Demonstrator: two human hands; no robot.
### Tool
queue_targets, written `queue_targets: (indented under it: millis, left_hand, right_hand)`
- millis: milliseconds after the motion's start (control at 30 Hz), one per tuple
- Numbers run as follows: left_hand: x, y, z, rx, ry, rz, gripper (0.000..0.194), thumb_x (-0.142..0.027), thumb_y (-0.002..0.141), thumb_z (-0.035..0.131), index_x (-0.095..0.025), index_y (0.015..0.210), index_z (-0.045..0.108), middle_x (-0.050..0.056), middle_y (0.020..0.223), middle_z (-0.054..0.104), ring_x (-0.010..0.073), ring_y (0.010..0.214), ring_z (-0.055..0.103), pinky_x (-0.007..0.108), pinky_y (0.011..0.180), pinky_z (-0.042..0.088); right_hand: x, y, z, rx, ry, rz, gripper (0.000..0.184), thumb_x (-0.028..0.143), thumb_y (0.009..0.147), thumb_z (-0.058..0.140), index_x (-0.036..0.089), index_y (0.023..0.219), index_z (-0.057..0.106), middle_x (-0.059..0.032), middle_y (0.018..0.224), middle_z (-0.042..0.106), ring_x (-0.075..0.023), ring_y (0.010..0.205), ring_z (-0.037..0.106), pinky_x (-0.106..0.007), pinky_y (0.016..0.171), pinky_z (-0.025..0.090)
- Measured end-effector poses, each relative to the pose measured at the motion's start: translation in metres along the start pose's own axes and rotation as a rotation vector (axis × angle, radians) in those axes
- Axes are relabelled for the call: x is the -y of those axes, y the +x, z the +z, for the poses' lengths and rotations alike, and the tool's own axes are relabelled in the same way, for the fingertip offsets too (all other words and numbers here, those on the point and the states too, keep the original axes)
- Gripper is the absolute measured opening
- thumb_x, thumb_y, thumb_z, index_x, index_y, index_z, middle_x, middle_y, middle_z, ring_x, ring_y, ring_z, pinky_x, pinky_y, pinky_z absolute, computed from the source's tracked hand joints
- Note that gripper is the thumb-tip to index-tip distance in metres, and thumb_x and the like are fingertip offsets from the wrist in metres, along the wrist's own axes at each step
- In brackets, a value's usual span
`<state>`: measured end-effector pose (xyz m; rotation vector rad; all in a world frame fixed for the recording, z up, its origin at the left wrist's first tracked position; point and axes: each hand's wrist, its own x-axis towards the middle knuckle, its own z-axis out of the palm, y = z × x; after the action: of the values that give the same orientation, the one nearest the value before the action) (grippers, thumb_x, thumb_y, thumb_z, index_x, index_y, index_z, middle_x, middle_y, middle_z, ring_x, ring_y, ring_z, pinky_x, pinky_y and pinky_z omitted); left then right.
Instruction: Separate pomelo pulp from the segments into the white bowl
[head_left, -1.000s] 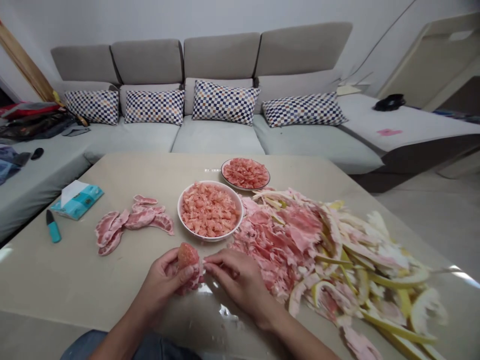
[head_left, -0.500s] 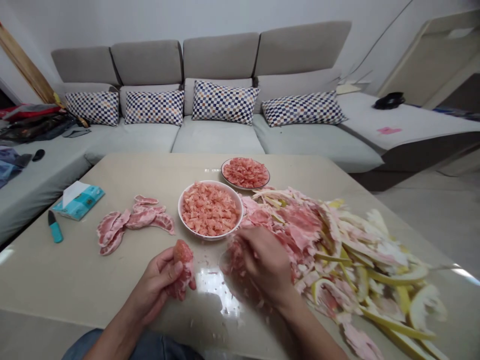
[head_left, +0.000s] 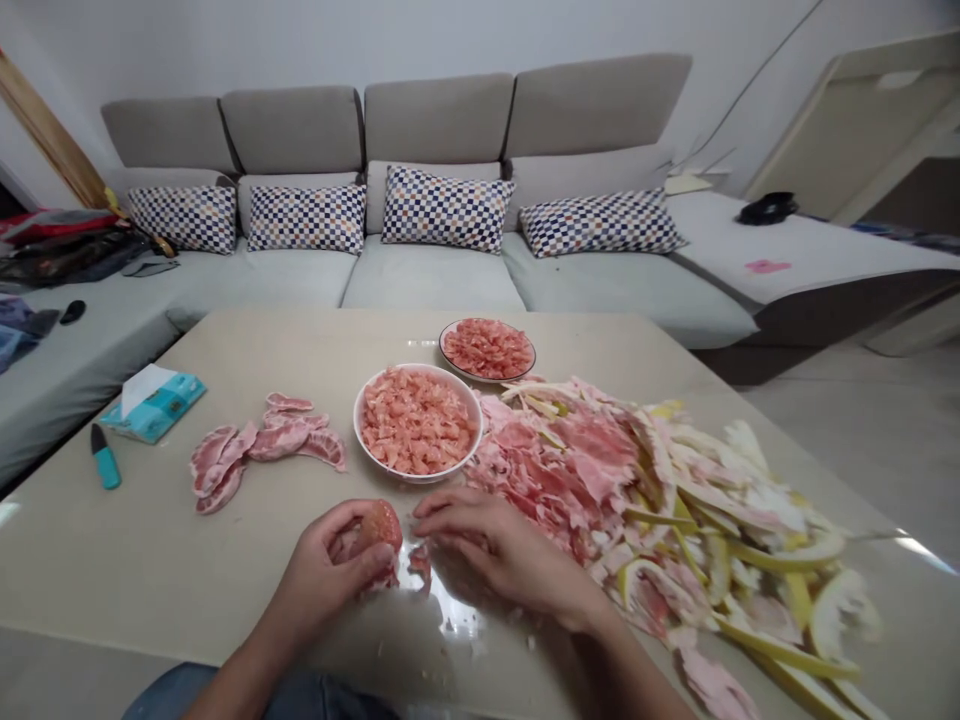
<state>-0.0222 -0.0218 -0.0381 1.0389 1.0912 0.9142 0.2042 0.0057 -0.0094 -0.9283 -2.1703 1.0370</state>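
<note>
My left hand (head_left: 330, 560) is closed around a peeled pink pomelo segment (head_left: 382, 525) above the near part of the table. Just to its right, my right hand (head_left: 495, 545) has its fingers stretched out and apart, pointing at the segment. A small scrap of pink pomelo (head_left: 420, 562) shows below those fingertips; whether they touch it I cannot tell. Beyond both hands a white bowl (head_left: 358, 440) holds a heap of pomelo pulp. Farther back, a dark-rimmed plate (head_left: 448, 366) carries more pulp. Several unpeeled segments (head_left: 289, 437) lie left of the bowl.
A large pile of membrane and yellow-white rind (head_left: 675, 500) covers the table's right side. At the left lie a blue tissue pack (head_left: 169, 405) and a small teal-handled knife (head_left: 106, 465). A grey sofa (head_left: 435, 270) stands behind the table (head_left: 247, 340).
My right hand has moved left from the membrane pile toward the segment, and its fingers have opened. My left hand has shifted slightly right and down with the segment.
</note>
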Motion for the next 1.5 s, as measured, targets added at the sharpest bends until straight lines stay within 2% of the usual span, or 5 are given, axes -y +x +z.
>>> queue_targets:
  millis: [300, 700, 933, 1100, 1500]
  left_hand:
    - [-0.009, -0.01, 0.002, -0.004, 0.648, 0.323, 0.029, -0.031, 0.073, 0.075, -0.026, 0.101, 0.068, 0.003, 0.095, 0.072, 0.0209, 0.085, 0.065, 0.029, 0.077, 0.049]
    - [-0.008, 0.006, 0.002, -0.049, -0.382, 0.033, 0.06, -0.039, 0.064, 0.083, -0.022, 0.114, 0.056, 0.008, 0.104, 0.066, 0.0224, 0.087, 0.066, 0.031, 0.068, 0.056]
    - [-0.002, 0.012, 0.005, -0.222, -0.29, 0.09, 0.036, -0.026, 0.065, 0.083, -0.016, 0.092, 0.063, 0.005, 0.089, 0.07, 0.0182, 0.087, 0.065, 0.026, 0.077, 0.05]
    - [-0.001, 0.012, -0.001, -0.233, -0.255, 0.108, 0.036, -0.026, 0.064, 0.084, -0.015, 0.091, 0.063, 0.005, 0.088, 0.071, 0.0189, 0.085, 0.065, 0.028, 0.077, 0.049]
    - [-0.027, 0.021, 0.003, -0.135, -0.55, 0.045, 0.028, -0.023, 0.071, 0.08, -0.014, 0.087, 0.059, 0.002, 0.079, 0.067, 0.0124, 0.073, 0.064, 0.026, 0.073, 0.054]
  right_hand:
    - [0.003, 0.009, 0.025, -0.093, 0.288, 0.262, 0.026, 0.032, 0.074, 0.076, 0.018, 0.096, 0.074, -0.0022, 0.077, 0.067, -0.0147, 0.066, 0.058, -0.024, 0.059, 0.045]
    - [-0.004, 0.012, 0.04, -0.405, 0.774, 0.325, 0.023, 0.038, 0.075, 0.075, 0.021, 0.087, 0.066, 0.0007, 0.072, 0.067, -0.0121, 0.053, 0.06, -0.024, 0.051, 0.049]
    - [-0.008, 0.019, 0.048, -0.358, 0.499, 0.195, 0.022, 0.03, 0.073, 0.078, 0.023, 0.092, 0.071, -0.0042, 0.103, 0.067, -0.0169, 0.085, 0.065, -0.025, 0.068, 0.052]
    - [-0.001, 0.029, 0.034, -0.305, 0.375, 0.199, 0.015, 0.033, 0.078, 0.074, 0.021, 0.086, 0.074, -0.0023, 0.078, 0.068, -0.0152, 0.068, 0.063, -0.026, 0.062, 0.049]
    - [-0.004, 0.058, 0.017, -0.262, 0.941, 0.375, 0.03, 0.041, 0.065, 0.083, 0.016, 0.081, 0.076, -0.0013, 0.07, 0.065, -0.0115, 0.062, 0.057, -0.024, 0.06, 0.048]
